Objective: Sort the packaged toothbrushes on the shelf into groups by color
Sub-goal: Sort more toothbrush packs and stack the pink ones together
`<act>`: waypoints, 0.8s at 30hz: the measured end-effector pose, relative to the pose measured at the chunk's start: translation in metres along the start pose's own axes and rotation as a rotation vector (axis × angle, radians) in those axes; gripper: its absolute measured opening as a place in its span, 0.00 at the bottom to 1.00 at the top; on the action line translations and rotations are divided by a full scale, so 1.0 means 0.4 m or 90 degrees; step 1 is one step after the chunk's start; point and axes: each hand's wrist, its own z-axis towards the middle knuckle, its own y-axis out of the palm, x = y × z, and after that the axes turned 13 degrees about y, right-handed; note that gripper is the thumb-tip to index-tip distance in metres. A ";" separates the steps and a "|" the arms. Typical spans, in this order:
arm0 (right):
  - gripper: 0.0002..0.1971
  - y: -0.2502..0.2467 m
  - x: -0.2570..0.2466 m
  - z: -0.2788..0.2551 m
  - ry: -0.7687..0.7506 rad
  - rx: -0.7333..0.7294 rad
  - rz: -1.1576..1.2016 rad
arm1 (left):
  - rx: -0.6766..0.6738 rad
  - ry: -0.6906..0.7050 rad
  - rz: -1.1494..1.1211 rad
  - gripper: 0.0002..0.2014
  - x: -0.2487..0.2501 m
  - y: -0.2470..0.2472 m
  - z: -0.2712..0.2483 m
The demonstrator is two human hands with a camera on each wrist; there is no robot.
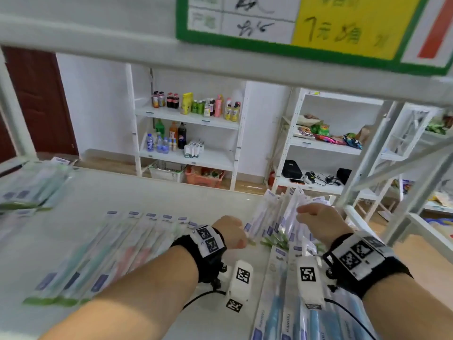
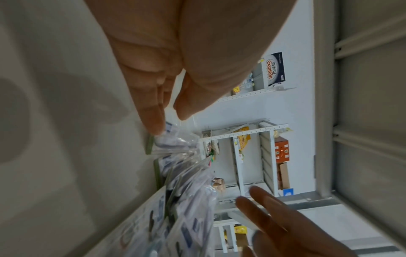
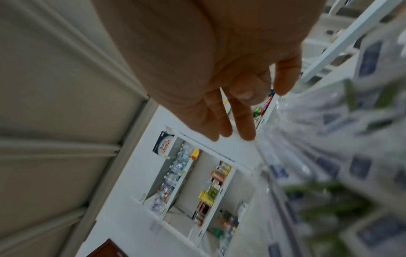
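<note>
A loose pile of clear toothbrush packages (image 1: 282, 217) lies at the right of the white shelf (image 1: 159, 195). My left hand (image 1: 231, 233) is curled at the pile's left edge. In the left wrist view, the left hand (image 2: 171, 120) pinches the corner of one package (image 2: 175, 142) between thumb and finger. My right hand (image 1: 316, 217) hovers over the pile with relaxed fingers (image 3: 243, 128), holding nothing. A row of green and pink brushes (image 1: 117, 253) lies flat at the left. Blue brushes (image 1: 277, 315) lie at the near right.
Another stack of packages (image 1: 31, 185) sits at the far left. The upper shelf's rail (image 1: 122, 52) with a price sign (image 1: 343, 28) hangs close overhead. A slanted shelf post (image 1: 367, 180) stands right of the pile. Stocked shelves (image 1: 196, 114) line the far wall.
</note>
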 end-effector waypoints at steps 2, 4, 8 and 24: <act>0.13 0.057 -0.035 -0.028 -0.013 -0.047 -0.002 | 0.009 -0.010 -0.068 0.19 -0.009 -0.051 -0.026; 0.12 0.123 -0.073 -0.063 -0.020 -0.103 -0.004 | 0.029 -0.009 -0.127 0.16 -0.006 -0.112 -0.065; 0.08 0.256 -0.136 -0.148 0.013 -0.209 0.004 | 0.057 0.010 -0.131 0.14 -0.025 -0.257 -0.132; 0.25 0.545 -0.191 -0.381 0.089 -0.105 -0.304 | -0.016 0.030 -0.037 0.12 -0.150 -0.502 -0.295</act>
